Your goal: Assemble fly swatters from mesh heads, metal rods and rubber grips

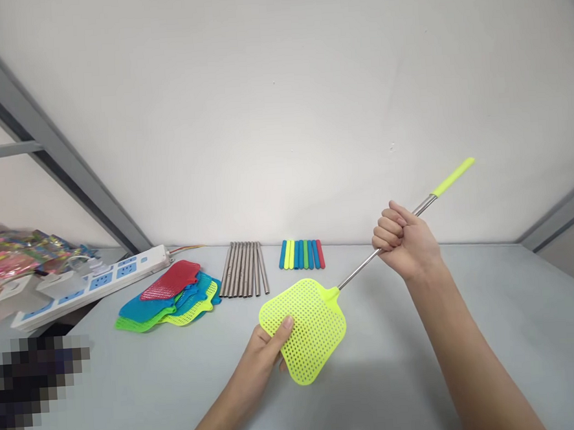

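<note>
A yellow-green fly swatter (318,336) is held slantwise above the table, its perforated head low and its yellow-green handle grip (454,177) up at the right. My left hand (270,346) pinches the head's left edge, thumb on top and fingers underneath. Around the metal rod (361,267) my right hand (405,237) is closed in a fist, below the handle grip. Behind the swatter lie a row of metal rods (243,269) and a row of blue, yellow, green and red handle grips (301,255). Loose swatter heads (172,280) in several colours are piled to the left.
A white power strip (120,274) with plugged-in adapters runs along the left side of the grey table (147,392). Shiny colourful plastic packages (21,247) lie beyond it. A white wall (281,111) rises behind the table, with grey frame bars (64,151) at the left.
</note>
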A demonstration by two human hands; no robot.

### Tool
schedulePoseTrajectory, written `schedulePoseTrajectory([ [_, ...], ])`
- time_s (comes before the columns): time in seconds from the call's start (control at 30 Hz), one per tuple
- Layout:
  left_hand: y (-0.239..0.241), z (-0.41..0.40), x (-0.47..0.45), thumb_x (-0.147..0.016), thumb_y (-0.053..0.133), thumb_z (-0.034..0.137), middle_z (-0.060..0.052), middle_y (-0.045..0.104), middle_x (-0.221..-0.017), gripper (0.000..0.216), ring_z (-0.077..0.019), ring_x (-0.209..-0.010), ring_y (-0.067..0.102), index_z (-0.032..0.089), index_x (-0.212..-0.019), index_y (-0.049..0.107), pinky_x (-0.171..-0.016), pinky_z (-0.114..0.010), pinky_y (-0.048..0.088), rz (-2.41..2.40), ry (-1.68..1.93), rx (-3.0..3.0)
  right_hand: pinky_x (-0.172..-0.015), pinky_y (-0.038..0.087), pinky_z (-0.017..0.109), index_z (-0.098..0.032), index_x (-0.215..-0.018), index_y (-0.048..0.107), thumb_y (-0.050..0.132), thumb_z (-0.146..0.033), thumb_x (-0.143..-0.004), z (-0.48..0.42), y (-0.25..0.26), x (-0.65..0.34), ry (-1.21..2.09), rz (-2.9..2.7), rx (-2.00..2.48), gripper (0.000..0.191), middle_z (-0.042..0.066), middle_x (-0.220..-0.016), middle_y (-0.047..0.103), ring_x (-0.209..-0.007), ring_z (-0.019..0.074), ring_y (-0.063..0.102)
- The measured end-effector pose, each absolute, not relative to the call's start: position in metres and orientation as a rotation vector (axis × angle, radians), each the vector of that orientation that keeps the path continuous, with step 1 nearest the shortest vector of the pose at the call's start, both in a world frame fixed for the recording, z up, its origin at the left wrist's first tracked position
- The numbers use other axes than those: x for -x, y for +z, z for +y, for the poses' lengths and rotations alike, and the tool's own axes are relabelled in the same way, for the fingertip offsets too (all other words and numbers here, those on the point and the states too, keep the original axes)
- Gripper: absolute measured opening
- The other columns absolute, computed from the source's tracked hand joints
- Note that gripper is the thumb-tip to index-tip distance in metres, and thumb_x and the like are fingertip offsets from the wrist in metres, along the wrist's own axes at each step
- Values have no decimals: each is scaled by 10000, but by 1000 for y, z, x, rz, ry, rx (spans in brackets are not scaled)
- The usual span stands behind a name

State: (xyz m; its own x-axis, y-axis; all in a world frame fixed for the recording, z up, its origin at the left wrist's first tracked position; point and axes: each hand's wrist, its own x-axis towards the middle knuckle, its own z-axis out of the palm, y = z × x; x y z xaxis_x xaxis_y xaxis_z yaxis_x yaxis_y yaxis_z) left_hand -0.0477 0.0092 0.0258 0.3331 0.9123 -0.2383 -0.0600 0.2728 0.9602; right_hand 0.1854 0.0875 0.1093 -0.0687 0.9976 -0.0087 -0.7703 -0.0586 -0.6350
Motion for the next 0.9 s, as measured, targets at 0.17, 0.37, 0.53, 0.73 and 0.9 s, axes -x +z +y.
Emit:
schedulePoseTrajectory([
  [0.17,25,4,47,-787,435,389,-25,570,-635,290,-113,-552,509,155,-772,604,-538,-230,416,927,837,-975,-295,155,192,-191,-522,174,388,-274,-815,86,107,-184,1589,-572,501,372,-80,-430,82,-342,65,86],
  [0.37,26,3,47,-801,424,370,-55,624,-881,300,-167,-781,568,204,-1015,552,-737,-299,428,900,868,-859,-297,134,193,-192,-524,180,357,-303,-831,86,107,-179,1583,-582,506,372,-79,-441,57,-354,69,55],
  [0.53,28,3,47,-795,425,387,-75,624,-957,337,-201,-843,574,195,-1043,550,-751,-320,429,913,868,-875,-292,142,191,-193,-522,187,373,-322,-826,86,105,-175,1568,-586,521,379,-82,-436,66,-349,68,61],
  [0.73,25,4,48,-783,445,386,-73,645,-927,347,-210,-819,587,191,-1045,562,-735,-319,435,971,913,-978,-295,140,194,-192,-521,181,366,-325,-828,85,105,-173,1574,-588,505,382,-81,-436,65,-353,68,54],
  [0.9,27,5,47,-777,464,369,-73,651,-905,322,-208,-801,590,173,-999,590,-739,-313,432,978,941,-989,-302,145,194,-190,-521,196,381,-311,-823,84,104,-173,1576,-576,486,375,-79,-442,71,-360,68,65],
])
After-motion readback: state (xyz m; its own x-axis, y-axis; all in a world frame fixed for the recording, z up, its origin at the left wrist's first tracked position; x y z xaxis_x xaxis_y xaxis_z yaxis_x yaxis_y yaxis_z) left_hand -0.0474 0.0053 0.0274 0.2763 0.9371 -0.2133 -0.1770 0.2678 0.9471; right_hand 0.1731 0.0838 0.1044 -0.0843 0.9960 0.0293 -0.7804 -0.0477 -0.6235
